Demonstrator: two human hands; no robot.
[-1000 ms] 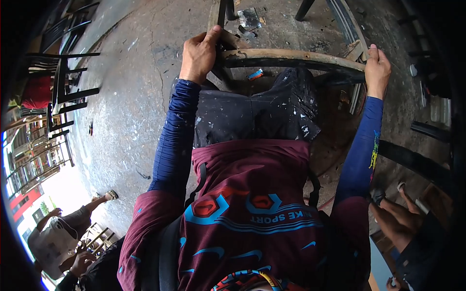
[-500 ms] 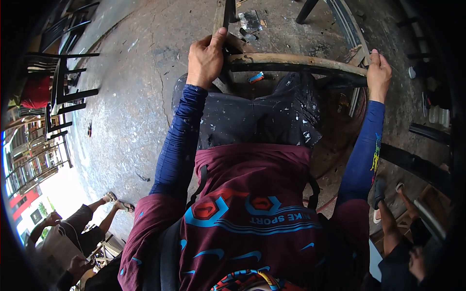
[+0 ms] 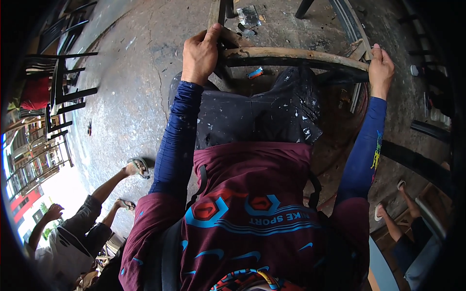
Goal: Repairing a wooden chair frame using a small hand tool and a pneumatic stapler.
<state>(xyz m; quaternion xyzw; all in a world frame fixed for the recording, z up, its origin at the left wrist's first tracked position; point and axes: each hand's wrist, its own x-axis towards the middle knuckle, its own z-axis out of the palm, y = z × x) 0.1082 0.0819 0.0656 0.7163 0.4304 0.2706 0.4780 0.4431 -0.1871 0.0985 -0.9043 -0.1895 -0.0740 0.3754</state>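
Note:
In front of my knees stands a wooden chair frame (image 3: 296, 56) without a seat. Its curved front rail has bare wood along the top edge and black paint on the face below. My left hand (image 3: 200, 56) is closed round the frame's near left corner, thumb lying on the side rail. At the near right corner my right hand (image 3: 381, 72) grips the frame, with the fingers on top; part of that grip is hidden. A small blue and red packet (image 3: 255, 72) lies on the floor just below the front rail.
Black chairs (image 3: 58, 89) are stacked at the far left. A person (image 3: 73, 233) walks at the lower left, and another person's legs (image 3: 391, 220) show at the lower right. Black wooden pieces (image 3: 417, 167) lie along the right. Scraps (image 3: 248, 15) litter the concrete floor beyond the frame.
My left hand and the frame's left corner have shifted slightly left and away from me. The person at left has swung a foot forward; the people at lower right have moved.

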